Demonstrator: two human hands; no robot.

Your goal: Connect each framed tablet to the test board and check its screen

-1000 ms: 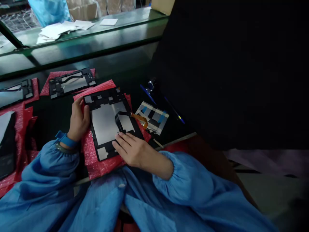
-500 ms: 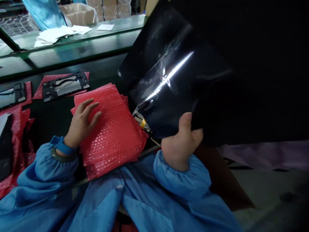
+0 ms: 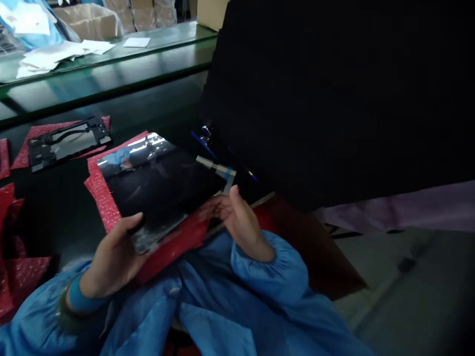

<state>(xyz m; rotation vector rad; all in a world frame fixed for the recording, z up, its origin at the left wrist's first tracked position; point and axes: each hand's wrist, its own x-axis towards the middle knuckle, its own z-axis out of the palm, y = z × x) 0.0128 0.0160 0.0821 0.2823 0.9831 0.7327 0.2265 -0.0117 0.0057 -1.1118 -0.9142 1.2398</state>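
- Two hands are on one glossy black panel [image 3: 159, 180], which lies tilted over a stack of red bubble wrap [image 3: 99, 190] at the near edge of the table [image 3: 174, 111].
- Our left hand [image 3: 111, 257] is clamped on the panel's near left corner, with the thumb on the shiny face and the fingers curled underneath.
- Our right hand [image 3: 237, 220] sits at the panel's near right edge, its fingertips touching where panel and bubble wrap meet. We cannot tell whether it grips or only rests there.
- The panel's face mirrors bright light along its far edge.
- Just beyond its right corner lies a small taped sheet [image 3: 222, 170] with pale and blue strips, partly hidden by the panel.
- Further left on the table, well apart from our hands, a black framed part [image 3: 69, 143] rests on its own red bubble wrap.
- On the raised ledge behind the table we see loose white papers [image 3: 55, 52], and a cardboard box [image 3: 89, 20] stands further back.
- Blue sleeves [image 3: 267, 277] cover both our forearms.
- A large dark shape fills the upper right, and we cannot make out what it is.
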